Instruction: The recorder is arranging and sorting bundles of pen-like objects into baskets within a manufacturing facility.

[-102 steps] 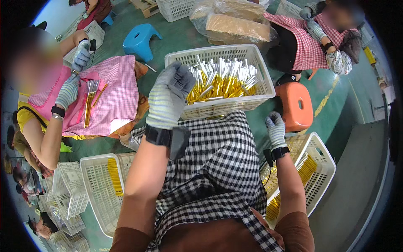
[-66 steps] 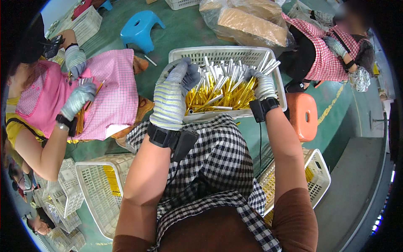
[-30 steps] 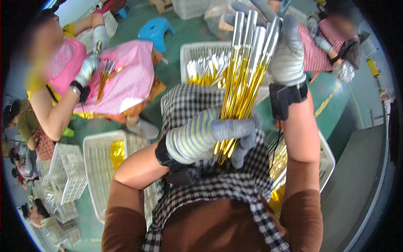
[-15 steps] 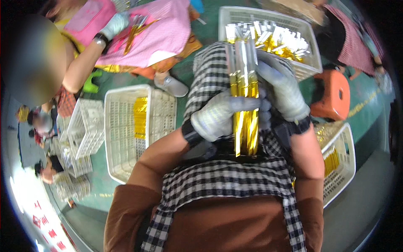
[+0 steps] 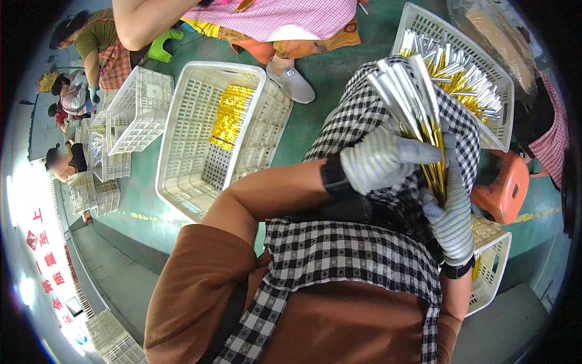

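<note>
We see the left hand [image 5: 382, 161] wrapped around a fanned bundle of silver-and-gold sticks [image 5: 420, 115] over the checked apron [image 5: 357, 249], silver ends pointing far. The right hand [image 5: 451, 221] meets the bundle's near end; we cannot tell whether it grips. Similar sticks [image 5: 467, 82] fill a white basket [image 5: 435, 29] at far right, beyond an orange stool [image 5: 504, 188].

Tubes [image 5: 427, 97] — glossy, metallic-looking, apron [image 5: 351, 252] — matt cloth
</note>
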`<state>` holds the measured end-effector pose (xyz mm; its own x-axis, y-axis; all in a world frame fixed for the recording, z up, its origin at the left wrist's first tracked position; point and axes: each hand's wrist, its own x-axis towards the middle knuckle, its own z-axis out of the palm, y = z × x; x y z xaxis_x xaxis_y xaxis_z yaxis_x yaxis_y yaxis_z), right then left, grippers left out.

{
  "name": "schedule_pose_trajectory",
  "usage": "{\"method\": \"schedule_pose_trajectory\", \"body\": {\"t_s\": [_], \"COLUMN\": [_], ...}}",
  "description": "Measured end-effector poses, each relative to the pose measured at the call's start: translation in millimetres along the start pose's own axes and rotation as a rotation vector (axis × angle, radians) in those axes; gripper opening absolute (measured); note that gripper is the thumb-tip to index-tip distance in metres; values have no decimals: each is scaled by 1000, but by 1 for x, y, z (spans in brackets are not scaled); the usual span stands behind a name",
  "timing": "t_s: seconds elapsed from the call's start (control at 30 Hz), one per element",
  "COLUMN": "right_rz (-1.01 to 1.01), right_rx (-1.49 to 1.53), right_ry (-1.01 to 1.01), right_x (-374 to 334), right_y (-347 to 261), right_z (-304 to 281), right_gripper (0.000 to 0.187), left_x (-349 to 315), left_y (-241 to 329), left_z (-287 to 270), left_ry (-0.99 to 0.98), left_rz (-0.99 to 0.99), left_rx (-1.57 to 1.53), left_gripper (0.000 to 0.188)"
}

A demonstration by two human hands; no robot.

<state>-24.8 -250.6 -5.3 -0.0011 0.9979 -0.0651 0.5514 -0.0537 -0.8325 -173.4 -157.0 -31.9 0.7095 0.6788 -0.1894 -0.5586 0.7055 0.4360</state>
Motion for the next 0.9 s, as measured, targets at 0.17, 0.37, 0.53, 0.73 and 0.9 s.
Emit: {"method": "schedule_pose_trajectory", "body": {"t_s": [0.17,0.37,0.53,0.73,0.9], "right_rz": [-27,158,229,164,5], "right_rx": [-95,137,702,-43,-7], "right_ry": [-213,-58,-222,-315,-362], "right_x": [-18,-65,-59,-41,-50], "right_y": [6,24,32,39,41], "right_z": [-27,-45,-54,-36,-39], "right_gripper": [42,46,36,38,43], "left_x": [-29,-59,-14,66,85], "left_y": [41,49,60,84,106], "left_z": [-36,-51,-67,-73,-55], "left_ry": [-302,-372,78,-148,-116], "left_rz": [-23,330,492,156,553], "left_rx": [28,1558,1739,2070,2038], "left_gripper": [40,38,32,59,35]}}
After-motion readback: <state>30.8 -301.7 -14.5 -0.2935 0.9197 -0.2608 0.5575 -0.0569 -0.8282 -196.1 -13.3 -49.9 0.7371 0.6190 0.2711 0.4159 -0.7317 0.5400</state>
